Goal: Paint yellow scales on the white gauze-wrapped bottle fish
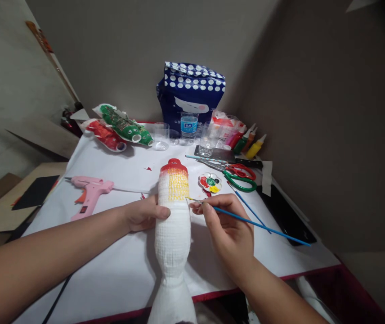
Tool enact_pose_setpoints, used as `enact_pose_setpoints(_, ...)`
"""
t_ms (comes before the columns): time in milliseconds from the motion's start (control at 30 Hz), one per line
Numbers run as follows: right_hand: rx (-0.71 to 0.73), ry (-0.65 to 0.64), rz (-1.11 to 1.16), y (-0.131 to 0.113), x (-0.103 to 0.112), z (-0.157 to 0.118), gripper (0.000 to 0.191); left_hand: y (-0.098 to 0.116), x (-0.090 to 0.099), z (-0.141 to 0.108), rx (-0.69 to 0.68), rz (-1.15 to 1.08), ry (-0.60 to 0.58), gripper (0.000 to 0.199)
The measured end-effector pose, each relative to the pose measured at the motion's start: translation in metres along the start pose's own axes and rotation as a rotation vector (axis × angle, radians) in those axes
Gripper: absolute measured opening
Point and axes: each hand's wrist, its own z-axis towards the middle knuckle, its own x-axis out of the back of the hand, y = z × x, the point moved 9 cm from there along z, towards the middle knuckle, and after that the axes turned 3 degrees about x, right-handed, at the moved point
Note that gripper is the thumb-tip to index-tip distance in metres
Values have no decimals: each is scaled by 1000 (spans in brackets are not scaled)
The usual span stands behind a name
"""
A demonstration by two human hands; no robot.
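- Head view: my left hand (145,214) grips the white, cloth-textured, bottle-shaped form (173,236), red-topped, over the white-covered table's (125,265) near edge;
- my right hand (231,225) pinches the slim blue-handled paintbrush (263,227), tip beside the yellow patch (178,186);
- judged risks: a slipping thumb could smear wet paint; a rolling form could misplace strokes.

We hold a bottle-shaped form (172,238) covered in white, gauzy cloth, its capped-looking narrow end pointing away from us. That end is red, blending through orange into a yellow patch; the rest, pinched at a waist and flaring towards us, is white. Our slim blue paintbrush (248,221) slants down rightwards, its tip at the yellow's right edge.
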Motion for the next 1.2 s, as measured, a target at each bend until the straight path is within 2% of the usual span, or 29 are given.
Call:
enact_pose_setpoints(367, 12, -75, -31, 0, -3, -1, 8, 0, 0, 0, 13, 24, 32, 82)
enact_pose_setpoints(733, 17, -66, -11, -3, -1, -3, 10, 4, -7, 2, -15, -10, -35, 59)
enact_pose_setpoints(900, 17, -77, -7, -2, -3, -2, 9, 4, -4, 1, -17, -4, -1, 58)
enact_pose_setpoints(1000, 58, -10, -49, -10, 11, 8, 8, 3, 0, 0, -13, -10, 17, 56)
enact_pose_setpoints(1100, 92, 123, -106, -17, 42, 27, 6, 2, 2, -1, -19, -19, 31, 55)
enact_pose_setpoints(1133, 99, 136, -161, -16, 51, 34, 6, 2, 3, -1, -20, -24, 36, 55)
enact_pose_setpoints(1200, 108, 71, -314, -9, 58, 48, 6, 2, 5, -2, -16, -37, 43, 56)
